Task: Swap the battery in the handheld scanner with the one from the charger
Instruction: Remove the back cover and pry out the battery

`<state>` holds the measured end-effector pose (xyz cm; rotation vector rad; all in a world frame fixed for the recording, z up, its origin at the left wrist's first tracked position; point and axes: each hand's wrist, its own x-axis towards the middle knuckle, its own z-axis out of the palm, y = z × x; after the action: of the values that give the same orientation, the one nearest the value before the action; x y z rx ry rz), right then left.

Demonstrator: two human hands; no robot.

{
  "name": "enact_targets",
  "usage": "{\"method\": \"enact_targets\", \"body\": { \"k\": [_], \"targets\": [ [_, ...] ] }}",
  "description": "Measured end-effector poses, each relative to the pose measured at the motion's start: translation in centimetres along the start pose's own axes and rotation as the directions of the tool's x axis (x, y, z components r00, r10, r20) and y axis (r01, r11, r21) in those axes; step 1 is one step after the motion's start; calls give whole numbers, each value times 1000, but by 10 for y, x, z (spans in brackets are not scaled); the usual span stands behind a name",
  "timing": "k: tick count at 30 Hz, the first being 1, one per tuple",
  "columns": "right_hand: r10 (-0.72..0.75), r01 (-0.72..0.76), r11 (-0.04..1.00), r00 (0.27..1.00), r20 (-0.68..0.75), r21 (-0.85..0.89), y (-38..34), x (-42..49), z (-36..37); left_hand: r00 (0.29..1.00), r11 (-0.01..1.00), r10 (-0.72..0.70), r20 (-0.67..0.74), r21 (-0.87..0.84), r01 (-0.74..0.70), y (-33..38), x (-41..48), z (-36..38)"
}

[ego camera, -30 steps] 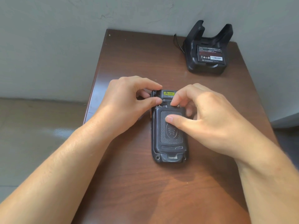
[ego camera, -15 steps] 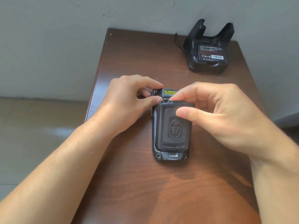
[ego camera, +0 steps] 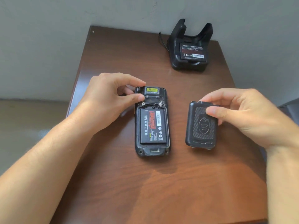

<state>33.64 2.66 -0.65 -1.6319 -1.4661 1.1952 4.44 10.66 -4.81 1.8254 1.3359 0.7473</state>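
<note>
The black handheld scanner (ego camera: 152, 151) lies face down in the middle of the brown table (ego camera: 129, 183). Its back is uncovered, showing a black battery (ego camera: 152, 126) with a red and white label seated in the compartment. My left hand (ego camera: 110, 99) pinches the scanner's top left corner. My right hand (ego camera: 246, 115) holds the black textured battery cover (ego camera: 200, 126) by its upper end, to the right of the scanner, just above the table. The black charger cradle (ego camera: 190, 47) stands at the far right of the table with a second battery (ego camera: 192, 51) in its slot.
The table backs against a grey wall (ego camera: 48, 38). A thin black cable (ego camera: 163, 42) runs from the charger's left side. The table's left edge drops to a grey floor (ego camera: 24, 135).
My right hand has lifted the battery cover off the scanner and carried it to the right, exposing the battery. My left hand has stayed on the scanner's top.
</note>
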Motion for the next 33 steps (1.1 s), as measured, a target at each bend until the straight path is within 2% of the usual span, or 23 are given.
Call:
{"method": "enact_targets", "body": {
  "k": [5, 10, 15, 20, 33],
  "targets": [
    [64, -63, 998, 998, 17, -20, 10, -2, -2, 1000, 1000, 7, 11, 11, -8, -2, 2, -1],
    [67, -66, 995, 998, 13, -71, 15, 0, -1, 1000, 1000, 20, 17, 22, -21, 0, 1, -2],
    [24, -21, 984, 1000, 13, -179, 14, 2, 0, 999, 999, 33, 41, 36, -35, -1, 1, -3],
    [-53, 55, 922, 998, 16, -382, 14, 4, 4, 999, 999, 23, 38, 44, -25, 0, 0, -4],
    [-179, 174, 862, 983, 36, -477, 29, 7, 12, 1000, 996, 29, 11, 89, -30, 2, -1, -3]
  ]
}}
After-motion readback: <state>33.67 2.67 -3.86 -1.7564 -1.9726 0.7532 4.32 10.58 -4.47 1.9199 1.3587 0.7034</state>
